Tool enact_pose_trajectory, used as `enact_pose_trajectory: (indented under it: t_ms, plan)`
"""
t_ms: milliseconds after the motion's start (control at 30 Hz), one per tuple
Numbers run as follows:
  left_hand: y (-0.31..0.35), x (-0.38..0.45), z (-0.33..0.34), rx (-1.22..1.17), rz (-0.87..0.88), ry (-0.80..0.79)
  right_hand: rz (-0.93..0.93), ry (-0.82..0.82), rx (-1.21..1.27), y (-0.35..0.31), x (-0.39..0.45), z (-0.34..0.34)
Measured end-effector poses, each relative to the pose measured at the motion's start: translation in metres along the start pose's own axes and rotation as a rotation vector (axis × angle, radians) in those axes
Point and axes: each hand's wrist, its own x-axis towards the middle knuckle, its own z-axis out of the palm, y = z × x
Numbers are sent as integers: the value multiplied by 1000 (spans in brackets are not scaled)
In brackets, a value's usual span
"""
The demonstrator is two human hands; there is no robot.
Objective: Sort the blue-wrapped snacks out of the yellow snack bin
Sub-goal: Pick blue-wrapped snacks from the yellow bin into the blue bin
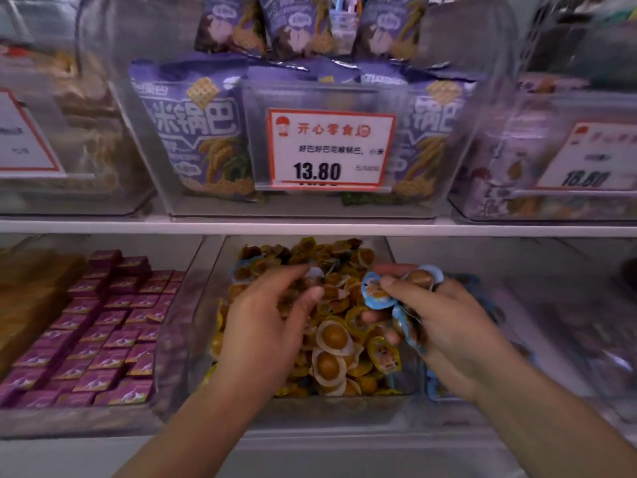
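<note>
My right hand [444,326] clutches a bunch of blue-wrapped snacks [379,294], fingers curled round them, at about three o'clock over the yellow snack bin [206,298]. I reckon that handful is full; one more could let a wrapper slip back into the pile. My left hand [272,322] hovers at nine o'clock over the yellow snacks [334,336], fingers loosely curled, reaching toward a blue wrapper [241,270] near eleven o'clock; whether it pinches anything I cannot tell. Digging carelessly could bury that one. Farther off, at twelve, sits a price tag [331,150].
</note>
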Motion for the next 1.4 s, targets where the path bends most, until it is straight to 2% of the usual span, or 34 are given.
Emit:
enact_pose_trajectory:
  t_ms: [100,200,267,367,467,533,600,667,733,867,967,1000,1100,1200,1300,1400]
  plan:
    - [27,-7,15,-149,71,26,84,-29,37,-4,-3,4]
    - [43,-12,33,-211,118,-63,189,-182,136,-13,-10,5]
    - [47,-13,39,-215,125,-149,196,-211,139,-16,-14,1]
    - [51,-14,47,-113,220,-309,55,-123,50,-15,-16,-8]
    - [53,-18,52,-12,308,-379,-32,-76,23,-14,-15,-21]
    - [49,-17,52,-77,239,-378,-17,-14,80,-13,-5,-40]
    - [40,-14,49,-136,135,-330,14,127,133,-12,10,-65]
    - [32,-10,46,-139,87,-305,24,258,59,-6,26,-91]
    - [26,-6,42,-47,104,-299,40,332,-72,4,40,-112]
    - [13,-2,32,203,148,-304,77,262,-240,17,60,-131]
    - [6,2,23,289,143,-281,-123,372,-571,15,69,-128]
    - [3,2,19,319,138,-263,-198,389,-613,12,68,-122]
    - [-7,3,5,403,95,-204,-395,311,-583,7,55,-90]
    - [-20,0,-10,419,6,-175,-553,135,-664,7,37,-44]
    - [-31,-8,-19,417,-50,-230,-533,-103,-897,11,42,11]
    - [-34,-19,-20,535,-5,-317,-465,-290,-1242,20,72,61]
